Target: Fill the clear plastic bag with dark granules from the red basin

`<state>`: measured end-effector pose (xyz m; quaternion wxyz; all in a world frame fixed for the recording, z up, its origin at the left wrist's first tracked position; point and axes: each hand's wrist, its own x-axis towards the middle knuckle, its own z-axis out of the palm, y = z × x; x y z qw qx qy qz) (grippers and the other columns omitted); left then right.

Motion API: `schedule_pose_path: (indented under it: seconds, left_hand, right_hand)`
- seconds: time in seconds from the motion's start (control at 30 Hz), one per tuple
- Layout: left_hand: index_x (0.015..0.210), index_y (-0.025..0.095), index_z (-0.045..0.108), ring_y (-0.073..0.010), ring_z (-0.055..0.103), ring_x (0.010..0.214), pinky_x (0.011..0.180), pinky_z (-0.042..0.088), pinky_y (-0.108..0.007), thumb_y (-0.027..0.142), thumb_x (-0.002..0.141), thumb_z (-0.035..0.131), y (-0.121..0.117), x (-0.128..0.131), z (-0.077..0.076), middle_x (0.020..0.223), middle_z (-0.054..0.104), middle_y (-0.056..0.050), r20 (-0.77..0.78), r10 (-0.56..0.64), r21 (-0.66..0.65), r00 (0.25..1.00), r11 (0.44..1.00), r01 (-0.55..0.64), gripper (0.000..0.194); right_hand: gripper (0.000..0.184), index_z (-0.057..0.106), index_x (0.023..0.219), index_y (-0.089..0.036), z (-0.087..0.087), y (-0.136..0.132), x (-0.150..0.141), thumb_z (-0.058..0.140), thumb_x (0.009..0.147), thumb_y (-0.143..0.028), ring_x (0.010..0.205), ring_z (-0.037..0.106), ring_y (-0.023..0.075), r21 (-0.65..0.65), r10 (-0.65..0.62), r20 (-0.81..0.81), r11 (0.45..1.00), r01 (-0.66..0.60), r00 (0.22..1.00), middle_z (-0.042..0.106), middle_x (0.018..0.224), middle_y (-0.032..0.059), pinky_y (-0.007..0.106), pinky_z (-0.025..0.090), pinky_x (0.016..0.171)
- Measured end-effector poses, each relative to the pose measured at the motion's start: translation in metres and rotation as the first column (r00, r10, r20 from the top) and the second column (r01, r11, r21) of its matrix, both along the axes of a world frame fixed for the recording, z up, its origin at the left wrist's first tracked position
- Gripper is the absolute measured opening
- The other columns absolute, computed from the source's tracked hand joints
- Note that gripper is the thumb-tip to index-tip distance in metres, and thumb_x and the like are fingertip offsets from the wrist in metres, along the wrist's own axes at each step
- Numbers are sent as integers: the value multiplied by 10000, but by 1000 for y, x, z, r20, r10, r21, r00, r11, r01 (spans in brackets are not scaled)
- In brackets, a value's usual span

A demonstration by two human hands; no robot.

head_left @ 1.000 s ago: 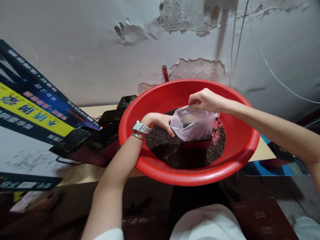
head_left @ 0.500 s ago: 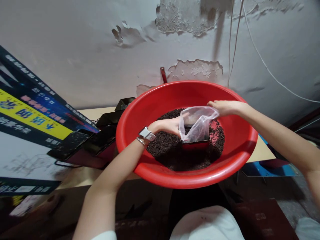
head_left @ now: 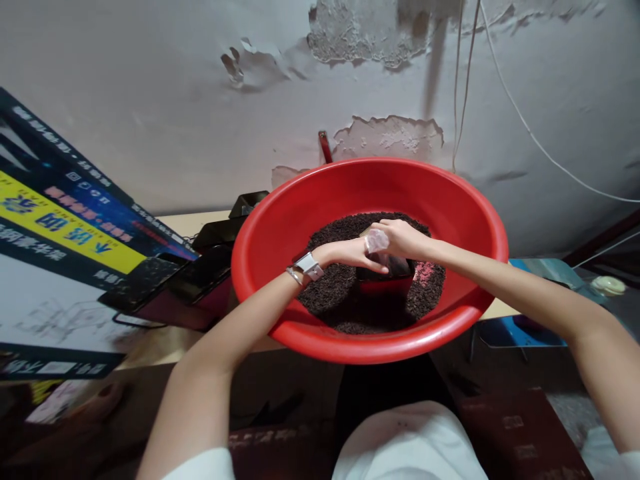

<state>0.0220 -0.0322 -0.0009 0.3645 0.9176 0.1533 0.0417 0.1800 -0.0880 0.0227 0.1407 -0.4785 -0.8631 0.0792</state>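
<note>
A wide red basin [head_left: 380, 351] holds a layer of dark, soil-like granules [head_left: 326, 285]. Inside it stands a black square container [head_left: 390, 277] with a clear plastic bag [head_left: 377, 241] coming out of its top. My left hand [head_left: 350, 252], wearing a watch, closes round the gathered neck of the bag from the left, thumb pointing right. From the right, my right hand [head_left: 404, 239] crosses over the container, its fingers closed at the same bag and close against my left hand. The fingertips of both hands are partly hidden.
Several black containers [head_left: 165, 287] stand left of the basin beside a large printed box [head_left: 65, 207]. A light tabletop [head_left: 501, 308] shows under the basin. Behind is a peeling wall [head_left: 175, 100] with hanging white cables [head_left: 520, 120]. A blue stool-like surface [head_left: 520, 332] sits at right.
My right hand has moved left and inward to meet my left hand. The bag, spread wide before, is now bunched into a small tuft between the hands.
</note>
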Motion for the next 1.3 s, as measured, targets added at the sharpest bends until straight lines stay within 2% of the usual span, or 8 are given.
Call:
schedule_pose_path:
  seconds: [0.2, 0.4, 0.57, 0.73, 0.83, 0.9, 1.13, 1.3]
  left_hand:
    - [964, 140, 603, -227, 567, 845, 807, 434, -330, 529, 795, 526, -28, -7, 10, 927, 630, -76, -102, 287, 357, 952, 904, -234, 431]
    - [1138, -17, 488, -345, 457, 1062, 910, 385, -449, 524, 814, 509, -76, 9, -2, 1145, 503, -252, 33, 563, 675, 825, 596, -434, 632]
    - [1210, 77, 453, -258, 500, 1045, 913, 411, -389, 271, 883, 374, -58, 19, -15, 1172, 522, -174, 185, 530, 475, 827, 689, -548, 388]
    - [942, 119, 599, -193, 559, 849, 807, 446, -308, 169, 807, 360, -24, 14, -8, 958, 627, -76, 49, 410, 266, 911, 873, -408, 279]
    - [794, 115, 605, -159, 531, 713, 697, 446, -274, 195, 721, 477, -4, 12, 3, 798, 626, -27, -79, 409, 91, 909, 911, -402, 168]
    - [763, 113, 604, -137, 514, 680, 669, 437, -253, 171, 635, 547, 7, 11, 9, 746, 612, 3, -86, 382, -10, 920, 923, -384, 151]
    - [623, 109, 610, -88, 491, 539, 564, 410, -213, 201, 578, 636, 16, 4, 3, 546, 551, 26, -96, 434, -384, 896, 814, -436, 105]
    - [662, 138, 572, -127, 552, 508, 518, 414, -225, 232, 591, 703, -1, 6, -6, 523, 580, 16, 47, 688, -102, 725, 725, -681, 176]
  right_hand:
    - [209, 528, 893, -139, -1, 4, -6, 494, 806, -326, 777, 591, 211, 27, -328, -30, 944, 329, 944, 630, 848, 111, 265, 403, 638]
    - [264, 389, 990, -141, 5, 10, -10, 520, 767, -198, 551, 589, 143, -550, -540, -378, 784, 286, 752, 586, 848, 74, 254, 463, 494]
    - [159, 442, 929, -152, 29, 3, 1, 462, 853, -291, 702, 623, 155, -674, -409, -402, 738, 38, 819, 615, 836, 70, 278, 514, 640]
    - [563, 474, 1167, -159, 39, 1, 27, 678, 692, -382, 1078, 509, 265, -126, -2, 9, 992, 3, 1000, 498, 1232, 139, 376, 437, 860]
    - [892, 296, 1362, -227, 22, 7, 35, 749, 594, -248, 1265, 304, 315, 52, 219, 249, 970, -239, 943, 269, 1441, 130, 421, 392, 908]
    - [865, 251, 1390, -182, 7, 11, 35, 697, 649, -168, 1257, 317, 297, 120, 221, 358, 953, -279, 907, 342, 1397, 159, 410, 381, 904]
    - [244, 614, 963, -91, -8, 12, 34, 407, 886, -196, 884, 573, 218, 145, 110, 497, 967, -208, 861, 641, 900, 144, 294, 382, 710]
    - [280, 670, 775, -106, -6, 7, 32, 429, 823, -241, 724, 599, 199, -18, 44, 407, 999, -40, 912, 658, 784, 146, 252, 332, 570]
